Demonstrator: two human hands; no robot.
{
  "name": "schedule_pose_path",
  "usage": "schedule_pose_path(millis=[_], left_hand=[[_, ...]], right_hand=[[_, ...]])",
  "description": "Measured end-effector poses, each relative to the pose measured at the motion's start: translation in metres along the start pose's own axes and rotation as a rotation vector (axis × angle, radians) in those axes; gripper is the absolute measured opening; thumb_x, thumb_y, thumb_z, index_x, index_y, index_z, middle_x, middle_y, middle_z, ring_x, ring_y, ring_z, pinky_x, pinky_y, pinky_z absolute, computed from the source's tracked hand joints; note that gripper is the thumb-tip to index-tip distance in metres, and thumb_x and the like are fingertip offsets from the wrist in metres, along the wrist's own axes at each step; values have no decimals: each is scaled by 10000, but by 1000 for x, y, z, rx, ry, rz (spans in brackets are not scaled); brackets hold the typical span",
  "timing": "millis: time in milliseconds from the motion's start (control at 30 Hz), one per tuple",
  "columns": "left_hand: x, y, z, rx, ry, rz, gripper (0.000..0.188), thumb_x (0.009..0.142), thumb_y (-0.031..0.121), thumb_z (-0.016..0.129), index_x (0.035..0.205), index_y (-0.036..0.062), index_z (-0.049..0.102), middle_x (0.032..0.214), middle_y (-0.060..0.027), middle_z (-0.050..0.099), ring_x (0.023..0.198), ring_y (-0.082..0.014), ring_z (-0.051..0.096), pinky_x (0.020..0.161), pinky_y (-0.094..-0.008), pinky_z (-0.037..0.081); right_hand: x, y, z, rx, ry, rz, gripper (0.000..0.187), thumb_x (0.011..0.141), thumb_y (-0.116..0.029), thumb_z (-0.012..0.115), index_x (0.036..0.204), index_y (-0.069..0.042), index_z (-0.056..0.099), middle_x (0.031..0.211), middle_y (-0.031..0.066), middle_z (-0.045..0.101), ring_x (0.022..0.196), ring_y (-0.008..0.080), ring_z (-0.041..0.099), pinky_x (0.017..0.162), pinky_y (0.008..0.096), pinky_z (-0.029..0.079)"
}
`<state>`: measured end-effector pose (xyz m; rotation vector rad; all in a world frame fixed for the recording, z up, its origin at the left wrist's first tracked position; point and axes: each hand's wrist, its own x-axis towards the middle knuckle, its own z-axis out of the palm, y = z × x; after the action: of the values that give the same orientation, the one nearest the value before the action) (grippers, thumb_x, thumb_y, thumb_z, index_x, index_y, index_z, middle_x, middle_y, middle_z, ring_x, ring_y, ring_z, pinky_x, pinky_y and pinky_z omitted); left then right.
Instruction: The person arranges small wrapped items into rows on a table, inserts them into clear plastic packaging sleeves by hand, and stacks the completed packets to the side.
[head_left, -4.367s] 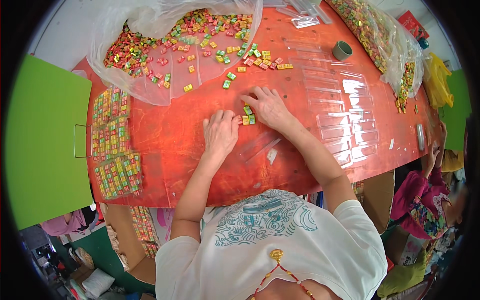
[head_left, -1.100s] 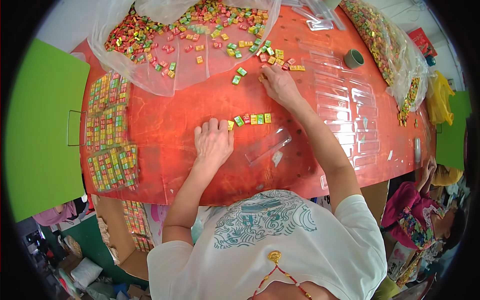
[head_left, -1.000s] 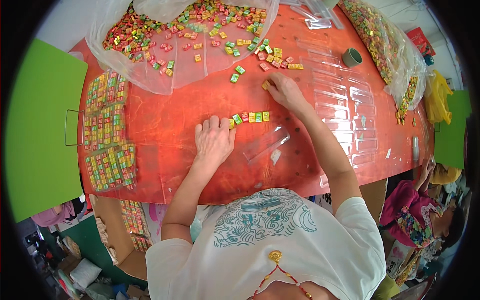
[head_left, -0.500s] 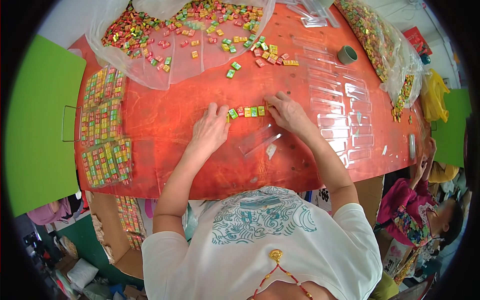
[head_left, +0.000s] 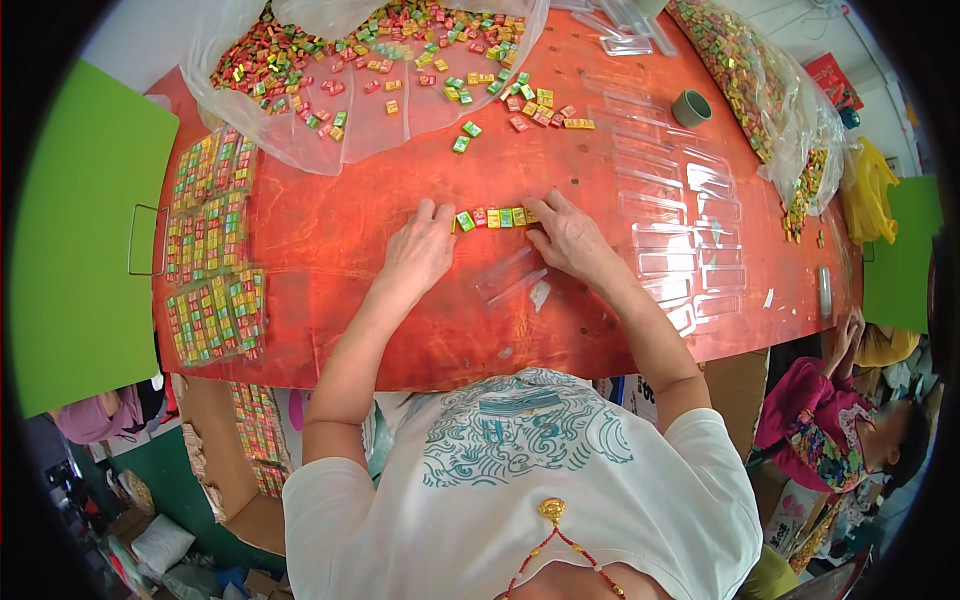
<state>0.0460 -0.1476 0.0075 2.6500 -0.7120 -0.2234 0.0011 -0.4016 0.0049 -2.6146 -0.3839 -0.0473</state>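
Note:
A short row of small wrapped candies (head_left: 493, 218), in green, red and yellow, lies across the red tabletop in front of me. My left hand (head_left: 421, 246) has its bent fingers at the row's left end, against a candy they partly hide. At the other end, my right hand (head_left: 573, 236) grips the last yellow candy between thumb and fingers. Just below the row lies a clear plastic tray (head_left: 508, 279), with a small whitish scrap (head_left: 540, 296) beside it.
Loose candies (head_left: 400, 50) spill from a clear bag at the back. Filled candy packs (head_left: 205, 240) sit at left, several clear trays (head_left: 665, 240) at right. Beyond are a grey-green cup (head_left: 692, 108) and a big candy bag (head_left: 740, 90). A person (head_left: 820, 410) sits at far right.
My right hand has moved slightly left and its fingers have closed in on the row's right end. The candies now sit closer together. My left hand has hardly moved.

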Motion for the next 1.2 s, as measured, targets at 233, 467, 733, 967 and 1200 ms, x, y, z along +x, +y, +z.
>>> schedule_pose_path(millis=[233,467,733,967,1200], left_hand=[[2,9,5,-113,71,-61,508,895,156,682,1345,48,473,1148,-214,526,984,-433,651,758,-503,575],[1,14,-1,-50,-18,-54,591,882,184,702,1407,80,450,1225,-213,466,1001,-418,644,775,-501,576],[15,9,25,49,95,89,332,931,175,653,1256,132,599,1090,-148,549,860,-377,682,670,-498,576],[-15,48,1,5,44,6,283,940,206,644,1215,151,609,1035,-157,530,778,-402,678,637,-510,565],[-51,78,36,74,113,136,321,891,152,634,1194,47,617,984,-177,524,743,-315,692,544,-413,584]], right_hand=[[0,-4,8,31,3,6,407,863,-135,692,1223,-11,548,987,182,559,939,370,623,817,451,526],[10,-9,6,-21,30,-58,507,822,-146,743,1279,-34,551,1082,161,559,970,359,630,825,445,535],[22,-11,19,-45,-23,-124,369,867,-174,716,1217,-93,632,1065,140,567,970,343,655,830,438,550],[-1,-22,-7,14,-36,-127,346,853,-123,721,1192,-106,655,1051,137,569,975,341,642,800,437,551],[-38,-20,-20,-16,-133,-170,363,842,-122,736,1195,-100,658,1076,154,572,979,362,643,806,433,553]])
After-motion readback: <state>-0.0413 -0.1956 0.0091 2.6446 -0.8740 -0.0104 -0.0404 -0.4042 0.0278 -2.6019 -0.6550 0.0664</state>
